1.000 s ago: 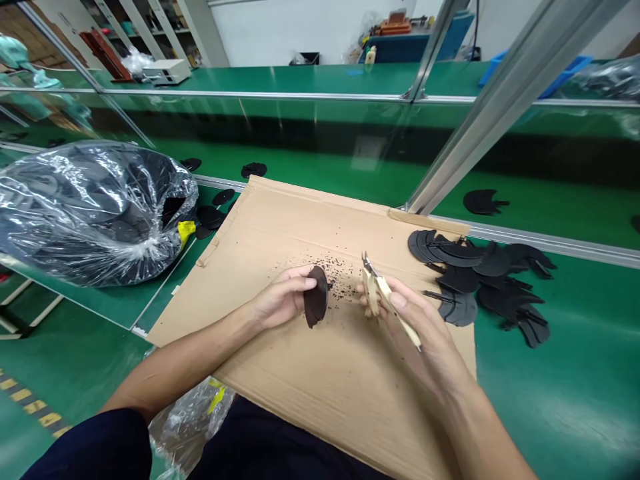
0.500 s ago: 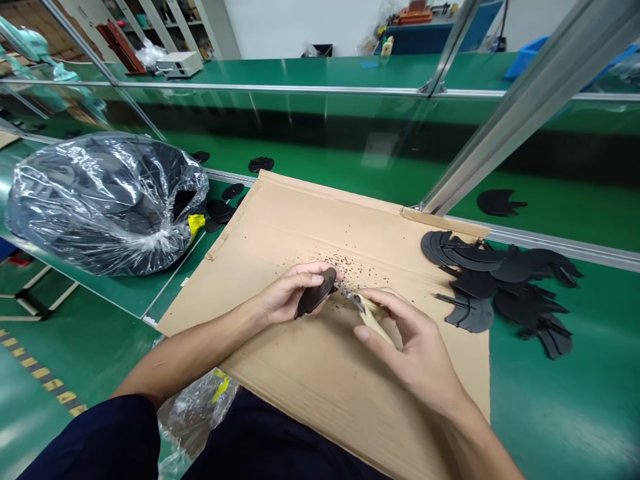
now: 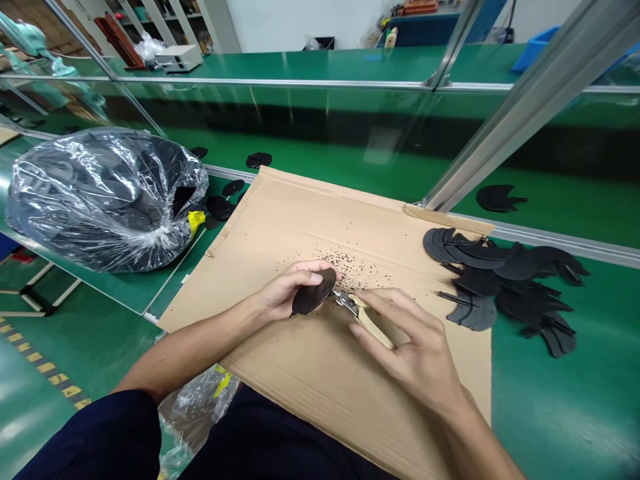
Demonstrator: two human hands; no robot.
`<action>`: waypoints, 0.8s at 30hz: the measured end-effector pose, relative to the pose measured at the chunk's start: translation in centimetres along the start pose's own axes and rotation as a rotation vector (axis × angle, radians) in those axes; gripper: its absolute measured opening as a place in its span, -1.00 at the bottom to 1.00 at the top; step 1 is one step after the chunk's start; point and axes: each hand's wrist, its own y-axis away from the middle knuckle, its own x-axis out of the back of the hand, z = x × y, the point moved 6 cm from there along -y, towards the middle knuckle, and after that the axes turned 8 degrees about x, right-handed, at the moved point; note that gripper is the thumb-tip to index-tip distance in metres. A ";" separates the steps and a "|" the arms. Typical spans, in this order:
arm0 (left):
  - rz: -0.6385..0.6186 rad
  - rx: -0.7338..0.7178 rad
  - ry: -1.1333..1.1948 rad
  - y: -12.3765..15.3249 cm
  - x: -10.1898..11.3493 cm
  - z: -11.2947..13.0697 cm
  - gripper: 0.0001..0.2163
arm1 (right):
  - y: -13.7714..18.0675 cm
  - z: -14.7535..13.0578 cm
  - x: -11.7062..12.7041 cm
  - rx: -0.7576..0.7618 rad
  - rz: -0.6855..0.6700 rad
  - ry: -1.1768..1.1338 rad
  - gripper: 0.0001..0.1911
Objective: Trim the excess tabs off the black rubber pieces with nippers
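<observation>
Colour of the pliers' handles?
Pale cream-yellow handles; best seen in the head view.

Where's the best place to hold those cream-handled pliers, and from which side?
Probably the cream handles, from the person's right: they angle back into the right hand, while the metal head points leftward toward the black piece in the left hand.

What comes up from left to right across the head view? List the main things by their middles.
Clear plastic bag → loose black discs beside it → left hand → dark rounded part it holds → pliers → right hand → pile of black parts.
</observation>
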 end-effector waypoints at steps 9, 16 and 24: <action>-0.110 0.042 0.165 0.1 -1.5 -0.7 -0.77 | 0.3 -0.2 -0.2 0.082 0.034 0.056 -0.60; -0.028 -0.055 0.107 0.0 -0.6 -0.1 -0.74 | 0.1 0.0 0.8 0.129 0.103 0.364 -0.71; 0.001 -0.086 -0.006 0.5 -0.6 -0.2 -0.79 | 0.4 0.6 -0.2 0.127 -0.016 0.820 -0.76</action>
